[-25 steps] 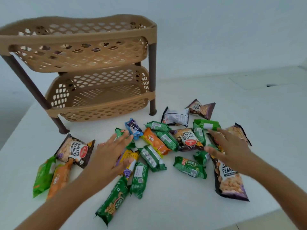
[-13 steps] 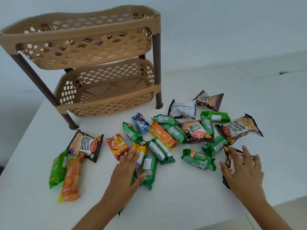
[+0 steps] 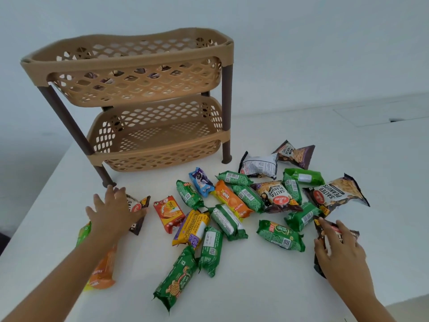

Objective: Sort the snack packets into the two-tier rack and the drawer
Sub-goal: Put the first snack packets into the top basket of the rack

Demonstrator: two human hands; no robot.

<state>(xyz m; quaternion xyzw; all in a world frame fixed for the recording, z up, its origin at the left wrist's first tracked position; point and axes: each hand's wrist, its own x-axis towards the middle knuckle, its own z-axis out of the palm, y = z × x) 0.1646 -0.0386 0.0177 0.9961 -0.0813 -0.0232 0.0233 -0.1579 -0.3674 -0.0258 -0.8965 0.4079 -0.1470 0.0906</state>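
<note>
Both hands lie spread: left hand (image 3: pixel 111 211) covers a peanut packet (image 3: pixel 137 211) near the counter's left edge; right hand (image 3: pixel 339 251) covers another peanut pack (image 3: pixel 337 231).

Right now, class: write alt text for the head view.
Two bare hands, left and right, each press a dark salted-peanut packet among scattered snack packets on a white table, before a tan plastic two-tier lattice rack.
</note>
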